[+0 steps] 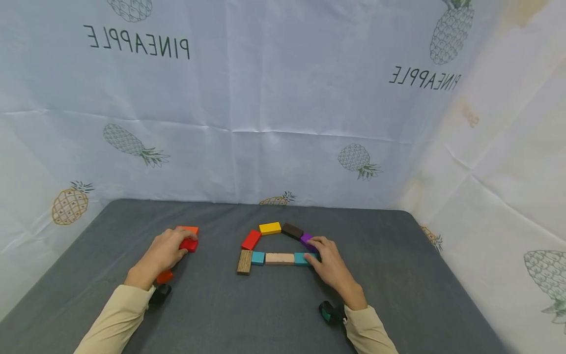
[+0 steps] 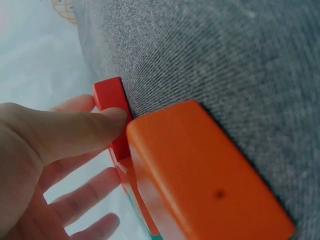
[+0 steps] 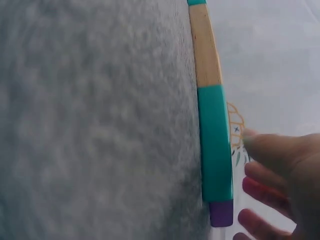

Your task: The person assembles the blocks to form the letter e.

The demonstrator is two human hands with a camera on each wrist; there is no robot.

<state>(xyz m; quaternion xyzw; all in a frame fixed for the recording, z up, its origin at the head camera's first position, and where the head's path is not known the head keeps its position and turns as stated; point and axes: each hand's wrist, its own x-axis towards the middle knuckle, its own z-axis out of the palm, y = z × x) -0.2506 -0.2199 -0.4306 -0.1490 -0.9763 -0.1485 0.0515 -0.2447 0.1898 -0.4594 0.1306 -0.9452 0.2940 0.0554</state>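
Observation:
At the left, my left hand (image 1: 164,250) pinches a red block (image 2: 112,95), thumb on its near face and a finger behind. An orange block (image 2: 210,175) lies close under that wrist, and more blocks show behind the fingers. Mid-table, several blocks form an arch over a straight row. My right hand (image 1: 330,263) is over the right corner, fingers loosely spread. Its fingertips are by a purple block (image 1: 307,240), its thumb by a teal block (image 3: 216,145), gripping neither. Left of the teal one is a pale wood block (image 1: 280,258).
The row's left end has another teal block (image 1: 258,258) and a brown wood block (image 1: 244,262). A red block (image 1: 251,240), a yellow block (image 1: 269,228) and a dark brown block (image 1: 292,231) curve above. The grey table (image 1: 212,314) meets a pineapple-print cloth (image 1: 292,88).

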